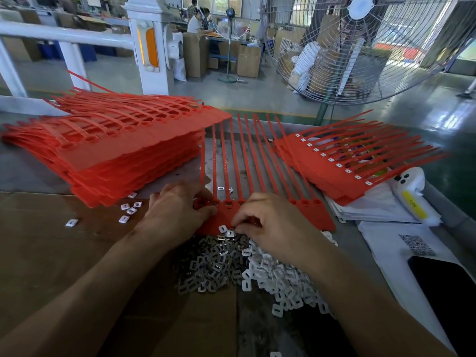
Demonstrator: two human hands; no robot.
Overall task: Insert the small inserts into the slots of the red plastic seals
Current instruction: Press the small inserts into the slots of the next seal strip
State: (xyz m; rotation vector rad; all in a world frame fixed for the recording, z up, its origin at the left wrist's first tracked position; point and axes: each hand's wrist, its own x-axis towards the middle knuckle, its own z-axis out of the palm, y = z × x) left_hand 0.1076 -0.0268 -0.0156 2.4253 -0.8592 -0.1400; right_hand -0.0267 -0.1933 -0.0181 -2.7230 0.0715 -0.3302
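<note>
A strip of red plastic seals (pixel 313 215) lies in front of me, its long tails fanning away across the table. My left hand (pixel 177 210) holds the strip's left end, fingers curled at the slot row. My right hand (pixel 270 222) pinches a small insert at the near edge of the strip, just above a heap of metal inserts (pixel 206 264). A heap of white plastic inserts (pixel 283 282) lies to the right of the metal ones. Most slots near my hands are hidden by my fingers.
A tall stack of red seal strips (pixel 116 150) with bare slots sits at the left. A smaller stack (pixel 342 166) with white inserts fitted lies at the right on papers. Loose white inserts (pixel 130 208) lie on the cardboard (pixel 51 240). A phone (pixel 445 292) and a large fan (pixel 373 47) are at the right.
</note>
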